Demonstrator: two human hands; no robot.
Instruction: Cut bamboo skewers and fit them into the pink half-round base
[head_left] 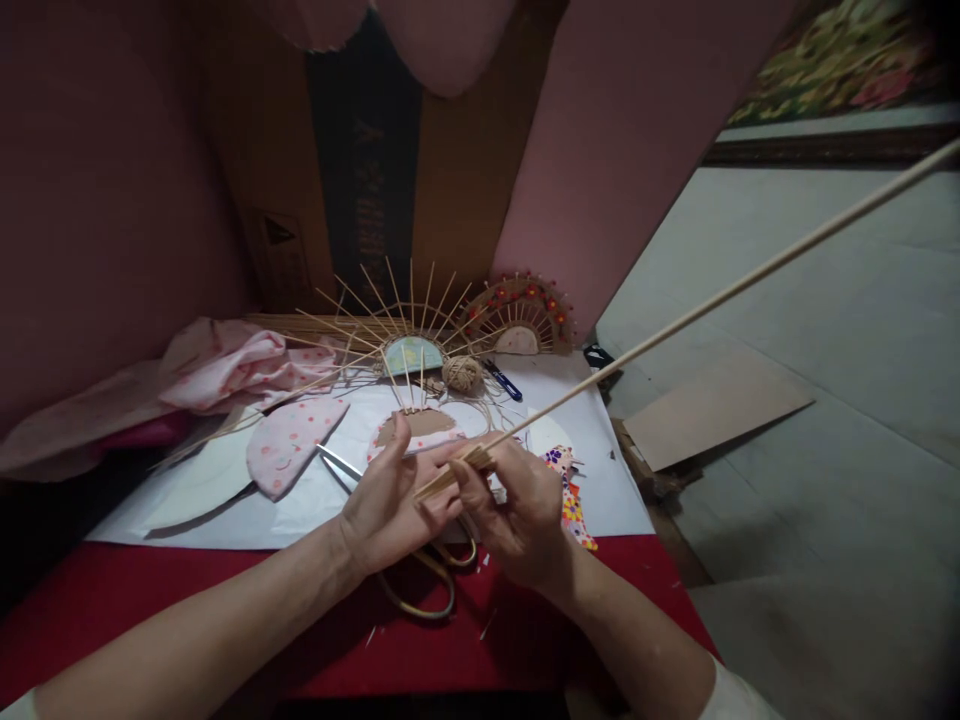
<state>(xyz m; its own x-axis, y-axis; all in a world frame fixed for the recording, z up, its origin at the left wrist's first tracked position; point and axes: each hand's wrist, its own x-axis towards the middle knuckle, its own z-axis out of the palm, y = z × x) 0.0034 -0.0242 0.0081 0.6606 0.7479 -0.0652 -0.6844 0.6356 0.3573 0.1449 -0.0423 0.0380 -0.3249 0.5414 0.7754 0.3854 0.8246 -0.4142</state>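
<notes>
My right hand (525, 510) is closed around a small bundle of thin bamboo sticks (454, 474), its thumb pressed on them. One long stick (720, 295) runs from this grip up to the right edge of the view. My left hand (397, 500) is palm up under the bundle, thumb raised and apart, with the sticks' ends against its fingers. Below both hands lie scissors (427, 610), their blades pointing left. Just behind is a half-round cardboard piece (420, 428) with pink-dotted fabric and a few upright sticks.
Beyond stand a stick fan with a pale green base (412, 356), a twine ball (463, 374), a navy cutter (504, 382) and a fan with red trim (517, 340). Pink fabric (247, 365) and a dotted half-round piece (292, 445) lie left, floral scraps (574, 510) right.
</notes>
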